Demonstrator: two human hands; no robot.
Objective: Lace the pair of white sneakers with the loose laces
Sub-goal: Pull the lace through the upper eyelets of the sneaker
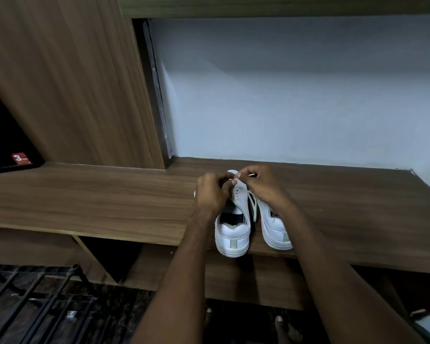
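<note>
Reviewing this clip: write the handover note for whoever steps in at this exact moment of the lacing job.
Left hand and right hand: both pinch the white lace over the front eyelets of the left sneaker.
Right sneaker stands beside it on the wooden shelf, heels toward you; a lace hangs between them.
Done: lacing begun at the left sneaker's toe end.
Left: remaining eyelets; right sneaker's lacing is hidden, so check it.

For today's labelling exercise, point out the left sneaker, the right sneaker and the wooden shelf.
left sneaker (232, 235): head view, on its heel.
right sneaker (274, 227): head view, on its white side.
wooden shelf (97, 202): head view, on bare top surface.
</note>
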